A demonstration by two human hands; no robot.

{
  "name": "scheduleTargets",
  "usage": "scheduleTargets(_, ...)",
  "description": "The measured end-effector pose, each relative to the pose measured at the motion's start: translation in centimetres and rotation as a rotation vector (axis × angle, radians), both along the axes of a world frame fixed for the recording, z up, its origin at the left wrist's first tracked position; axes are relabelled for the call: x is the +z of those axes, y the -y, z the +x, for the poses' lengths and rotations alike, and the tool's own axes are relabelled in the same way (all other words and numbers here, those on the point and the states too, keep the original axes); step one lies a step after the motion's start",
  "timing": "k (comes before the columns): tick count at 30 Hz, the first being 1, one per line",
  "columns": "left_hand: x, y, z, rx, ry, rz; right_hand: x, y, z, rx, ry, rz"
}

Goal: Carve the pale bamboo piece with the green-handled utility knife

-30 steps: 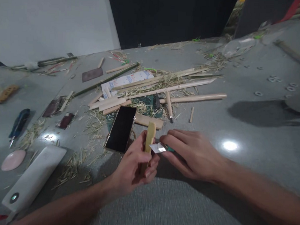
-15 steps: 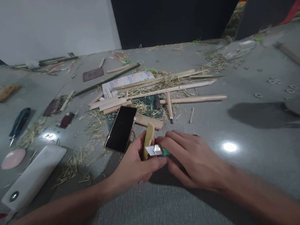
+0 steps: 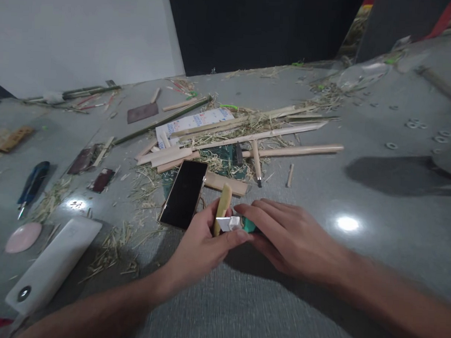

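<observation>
My left hand [image 3: 200,237] is closed around a short yellowish piece of wood or bamboo [image 3: 225,196] with a rounded top, held upright. In my right hand [image 3: 290,234] is a utility knife [image 3: 248,225] with a green handle and a short silver blade. The blade lies across the lower part of the yellowish piece, pointing left. My left thumb presses near the knife's metal tip. Most of the knife handle is hidden by my right fingers. A black phone [image 3: 184,193] lies just beyond my left hand.
Bamboo strips [image 3: 264,133], shavings and a hammer [image 3: 293,151] lie beyond my hands. A gouge [image 3: 256,163] rests by the hammer. On the left are a screwdriver [image 3: 33,185], a white power bank [image 3: 55,263] and a pink oval object [image 3: 23,238]. Metal washers [image 3: 391,146] lie at right.
The knife blade has turned to lie more level across the yellowish piece. My right hand has rotated slightly, and the whole view has shifted a little.
</observation>
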State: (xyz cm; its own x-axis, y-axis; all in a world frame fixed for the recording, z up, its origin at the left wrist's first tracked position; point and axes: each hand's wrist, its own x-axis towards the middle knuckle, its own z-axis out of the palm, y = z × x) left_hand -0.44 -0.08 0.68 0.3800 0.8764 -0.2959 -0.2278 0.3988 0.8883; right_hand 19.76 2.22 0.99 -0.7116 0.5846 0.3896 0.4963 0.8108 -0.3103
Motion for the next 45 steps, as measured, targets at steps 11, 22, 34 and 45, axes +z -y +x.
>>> scheduleTargets(11,0.1,0.2,0.1,0.053,-0.009,0.005,0.7,1.0,-0.8,-0.126,0.041,0.217)
scheduleTargets(22,0.2,0.2,-0.1,0.04,-0.082,-0.013,-0.2,1.6,-0.9,-0.155,0.065,0.212)
scheduleTargets(34,0.4,-0.1,0.1,0.055,-0.116,-0.041,-0.2,1.4,-1.1,-0.176,0.007,0.171)
scheduleTargets(45,0.4,-0.2,0.0,-0.054,0.01,-0.054,-0.1,0.5,-0.5,-0.062,0.005,0.104)
